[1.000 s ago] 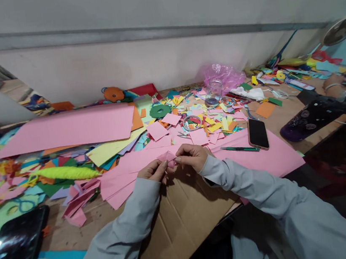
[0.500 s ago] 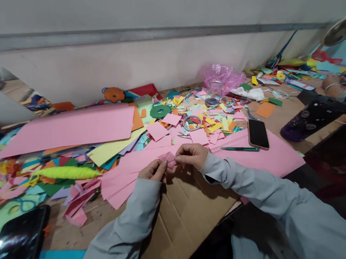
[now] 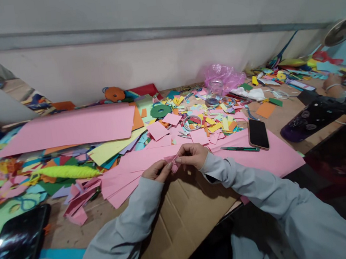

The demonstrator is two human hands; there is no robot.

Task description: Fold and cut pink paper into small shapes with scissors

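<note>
A small folded piece of pink paper [image 3: 173,163] is pinched between my two hands, just above the near edge of the pink sheets. My left hand [image 3: 158,171] grips its left side between thumb and fingers. On the other side, my right hand [image 3: 193,155] pinches it with thumb and forefinger. Part of the folded paper is hidden behind the fingers. Below both hands lies a brown cardboard sheet [image 3: 179,222]. Pink paper sheets [image 3: 121,174] spread out to the left, and several pink squares [image 3: 157,130] lie beyond the hands.
To the right are a phone [image 3: 258,134], a green pen [image 3: 240,149] and a dark purple bottle-shaped object [image 3: 308,120]. Colourful scraps surround a tape roll [image 3: 192,122] and a glass jar [image 3: 215,90]. Another person's hand [image 3: 332,83] is at far right; a black phone [image 3: 16,247] lies at left.
My left hand has shifted slightly right, closer to my right hand. The pink paper between them has turned and looks narrower. Things on the table have stayed put.
</note>
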